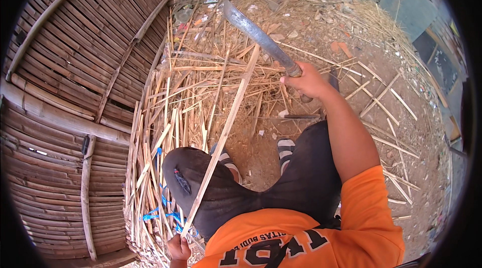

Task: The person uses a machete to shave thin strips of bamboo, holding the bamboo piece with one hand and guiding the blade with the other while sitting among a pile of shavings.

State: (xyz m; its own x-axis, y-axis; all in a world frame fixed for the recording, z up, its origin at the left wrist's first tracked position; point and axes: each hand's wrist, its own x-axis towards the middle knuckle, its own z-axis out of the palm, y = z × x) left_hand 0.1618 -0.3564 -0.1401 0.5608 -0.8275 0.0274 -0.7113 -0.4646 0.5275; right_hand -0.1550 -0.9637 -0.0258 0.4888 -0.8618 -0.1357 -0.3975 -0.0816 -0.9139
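Bamboo strip [221, 140] gripped in L hand [179, 248], machete [261, 32] in R hand [306, 81]; prob. trimming step, next cut needs steady strip.

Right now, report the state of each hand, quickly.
Left hand: closed, holding a split bamboo strip by its near end.
Right hand: closed, holding a machete.

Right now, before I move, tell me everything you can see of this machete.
The machete has a broad, grey, metal-looking blade with a mottled face and a curved end. Its brownish, apparently wooden handle is wrapped by your right grip, the butt showing below. Held out ahead of you, the blade slants away to the left, its edge beside the bamboo strip's far end; contact is unclear.
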